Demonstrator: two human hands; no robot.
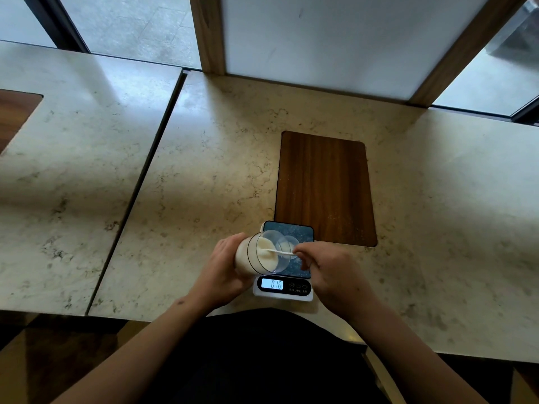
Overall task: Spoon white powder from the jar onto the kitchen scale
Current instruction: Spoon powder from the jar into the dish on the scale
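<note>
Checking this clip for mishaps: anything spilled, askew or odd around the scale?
No spill shows. The clear plastic jar of white powder is tipped sideways over the white kitchen scale in the left hand, deliberately; the right hand works a white spoon inside.

Your left hand (221, 269) tilts a clear plastic jar of white powder (259, 253) over the small digital kitchen scale (284, 290) while your right hand (329, 269) dips a thin white spoon (278, 252) inside.

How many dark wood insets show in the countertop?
2. One wood inset sits just behind the scale; another wood inset is cut off by the frame's left edge. More may lie outside the view.
</note>
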